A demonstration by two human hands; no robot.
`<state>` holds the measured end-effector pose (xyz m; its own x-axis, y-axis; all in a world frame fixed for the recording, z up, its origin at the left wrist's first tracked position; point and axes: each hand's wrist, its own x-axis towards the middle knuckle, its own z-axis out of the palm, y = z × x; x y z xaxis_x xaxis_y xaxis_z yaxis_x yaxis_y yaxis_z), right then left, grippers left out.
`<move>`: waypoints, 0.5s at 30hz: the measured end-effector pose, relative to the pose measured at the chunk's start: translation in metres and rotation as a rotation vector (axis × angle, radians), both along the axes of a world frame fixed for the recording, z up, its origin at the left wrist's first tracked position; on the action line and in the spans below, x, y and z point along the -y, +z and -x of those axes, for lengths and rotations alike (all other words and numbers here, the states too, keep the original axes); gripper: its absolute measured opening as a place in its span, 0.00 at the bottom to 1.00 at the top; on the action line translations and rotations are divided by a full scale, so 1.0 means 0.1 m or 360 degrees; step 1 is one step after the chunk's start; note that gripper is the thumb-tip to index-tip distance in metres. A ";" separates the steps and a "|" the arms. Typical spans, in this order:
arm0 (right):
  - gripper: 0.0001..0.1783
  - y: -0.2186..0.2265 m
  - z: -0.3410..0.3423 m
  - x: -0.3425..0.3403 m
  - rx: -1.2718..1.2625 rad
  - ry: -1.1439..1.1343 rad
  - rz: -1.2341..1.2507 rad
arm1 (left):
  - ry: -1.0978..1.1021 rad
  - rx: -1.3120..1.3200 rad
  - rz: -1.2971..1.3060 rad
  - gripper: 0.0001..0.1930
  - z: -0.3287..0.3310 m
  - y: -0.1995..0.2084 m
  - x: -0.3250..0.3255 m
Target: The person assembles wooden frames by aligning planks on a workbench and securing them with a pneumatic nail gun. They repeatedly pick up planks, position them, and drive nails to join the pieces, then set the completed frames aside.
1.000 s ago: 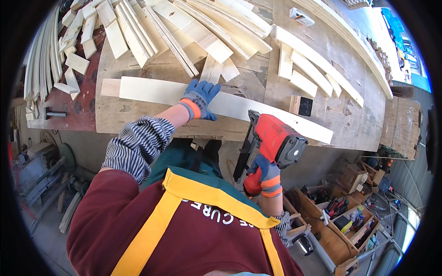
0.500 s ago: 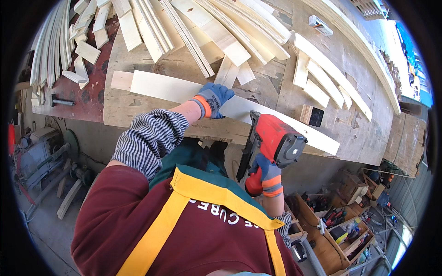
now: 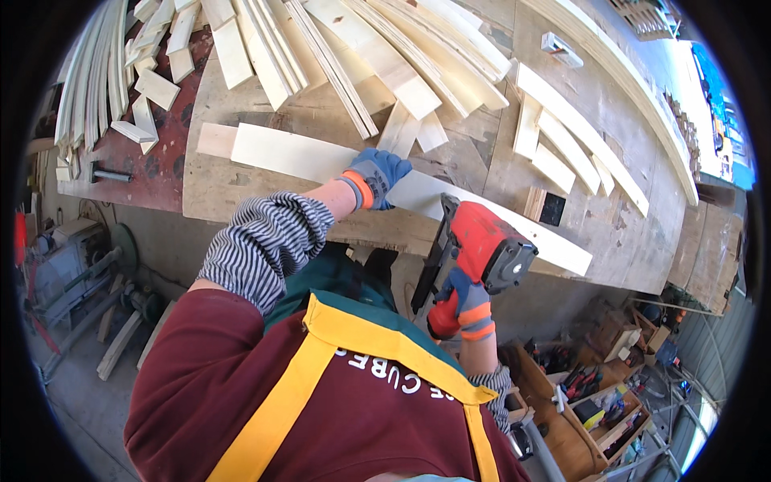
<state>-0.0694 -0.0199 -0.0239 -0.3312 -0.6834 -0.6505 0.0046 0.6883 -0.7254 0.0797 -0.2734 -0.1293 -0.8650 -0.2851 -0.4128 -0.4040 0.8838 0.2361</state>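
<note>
A long pale wooden board (image 3: 293, 153) lies along the near edge of the workbench, slanting down toward the right. My left hand (image 3: 379, 175), in a blue and orange glove, is closed over the board's middle with its fingers bent across the far edge. In my gloved right hand (image 3: 464, 296) is a red and black nail gun (image 3: 484, 245), gripped by its handle. Its nose rests at or just above the board, right of my left hand; whether they touch, I cannot tell. A darker wood piece (image 3: 216, 140) shows at the board's left end.
Stacked wooden slats (image 3: 337, 68) spread over the far side of the workbench (image 3: 265, 197). Several cut strips (image 3: 554, 165) and a small dark-faced block (image 3: 551, 208) lie to the right. A bolt (image 3: 110, 174) sits on the red surface at left. Tool boxes (image 3: 594, 418) stand below right.
</note>
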 end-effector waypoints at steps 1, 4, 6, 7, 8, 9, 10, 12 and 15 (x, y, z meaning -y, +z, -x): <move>0.16 0.06 -0.01 0.05 0.0002 0.0041 -0.0011 | -0.0022 0.0051 0.0016 0.43 0.00 0.01 0.02; 0.12 0.19 -0.19 -0.02 0.0145 -0.0021 0.0010 | 0.0038 0.0049 -0.0122 0.44 0.03 0.02 0.05; 0.03 -0.06 -0.32 -0.21 0.0404 -0.0291 0.0119 | 0.0016 0.0013 -0.0088 0.44 0.02 0.04 0.04; 0.03 -0.12 -0.34 -0.19 0.0333 -0.0154 0.0178 | 0.0031 0.0007 -0.0101 0.44 0.01 0.05 0.04; 0.04 -0.17 -0.37 -0.19 0.0256 -0.0027 0.0237 | 0.0046 0.0000 -0.0113 0.44 0.01 0.06 0.05; 0.04 -0.23 -0.39 -0.21 0.0173 0.0051 0.0285 | 0.0025 0.0021 -0.0099 0.46 0.03 0.01 0.04; 0.03 -0.17 -0.42 -0.11 0.0172 0.0034 0.0234 | 0.0033 0.0008 -0.0102 0.48 0.03 -0.03 0.05; 0.04 -0.04 -0.48 0.04 0.0179 -0.0007 0.0128 | 0.0064 -0.0016 -0.0111 0.53 -0.04 -0.09 0.04; 0.07 0.02 -0.44 0.00 0.0094 0.0180 0.0182 | 0.0173 -0.0451 -0.0003 0.64 -0.37 0.15 0.02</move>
